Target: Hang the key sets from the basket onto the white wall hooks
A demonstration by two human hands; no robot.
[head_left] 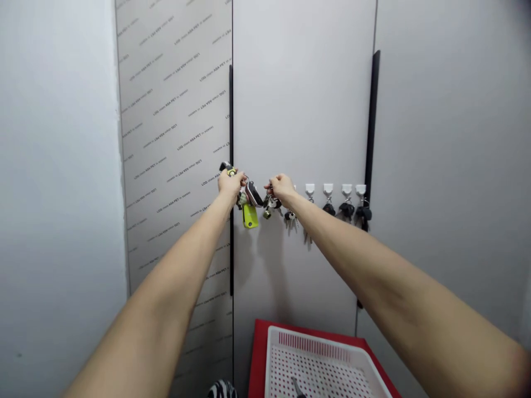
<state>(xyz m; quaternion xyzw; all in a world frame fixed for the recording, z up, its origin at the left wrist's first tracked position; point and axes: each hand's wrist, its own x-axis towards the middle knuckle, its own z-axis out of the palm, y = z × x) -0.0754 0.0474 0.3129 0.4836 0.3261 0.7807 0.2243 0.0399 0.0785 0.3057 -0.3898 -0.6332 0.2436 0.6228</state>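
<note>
My left hand (228,183) is raised in front of the cabinet, its fingers closed on a bunch of keys. From this bunch hang a bright yellow-green tag (250,216) and a dark key fob with a pale edge (254,194). To its right, my right hand (282,187) pinches the top of a second key bunch (271,204), which dangles below the fingers. Whether that bunch touches a hook is hidden by the hand. Farther right is a row of white hooks (328,189) with key sets hanging from them, among them one with a black fob (346,210).
The pale cabinet doors (302,110) have long black handles (372,121). Printed film covers the left panel (174,110). Below, a white perforated basket (271,354) stands on a red surface (258,348), with a small dark-handled item (297,387) inside. A zebra-striped thing (223,389) shows at the bottom.
</note>
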